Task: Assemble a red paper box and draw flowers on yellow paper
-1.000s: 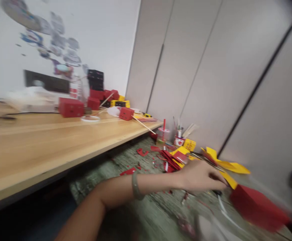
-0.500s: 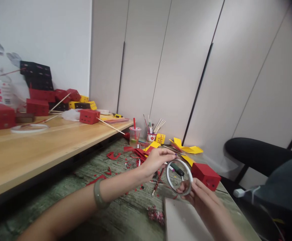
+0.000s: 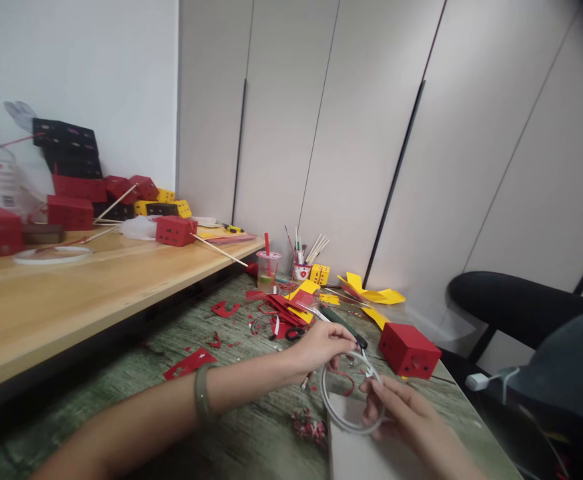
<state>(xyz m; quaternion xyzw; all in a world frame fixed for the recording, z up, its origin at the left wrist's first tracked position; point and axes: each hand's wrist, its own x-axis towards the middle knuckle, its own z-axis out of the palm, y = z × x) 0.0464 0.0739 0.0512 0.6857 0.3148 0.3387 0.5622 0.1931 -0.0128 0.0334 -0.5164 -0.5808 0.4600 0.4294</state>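
A thin white ring that looks like a narrow tape roll (image 3: 324,390) is between my two hands, tilted above the table. My left hand (image 3: 324,348) pinches its top edge between thumb and fingertips. On the right side of the ring, my right hand (image 3: 401,408) is closed with thumb and fingers on it, some fingertips reaching inside the loop. A dark green tool handle (image 3: 347,328) lies just behind my left fingers. Below the ring is a pale flat board (image 3: 371,450), with a pink, blurred bunch (image 3: 310,427) at its left edge.
A red dotted paper box (image 3: 409,350) stands to the right. Red scraps (image 3: 190,363) and yellow paper (image 3: 371,292) litter the table behind. A drink cup (image 3: 268,269) and a pen holder (image 3: 302,271) stand farther back. A raised wooden tabletop (image 3: 121,283) borders the left; a black chair (image 3: 511,303), the right.
Both hands have lowered the white ring toward me, over the pale board. It has turned, and my right fingers now sit higher along its side. The view has shifted slightly.
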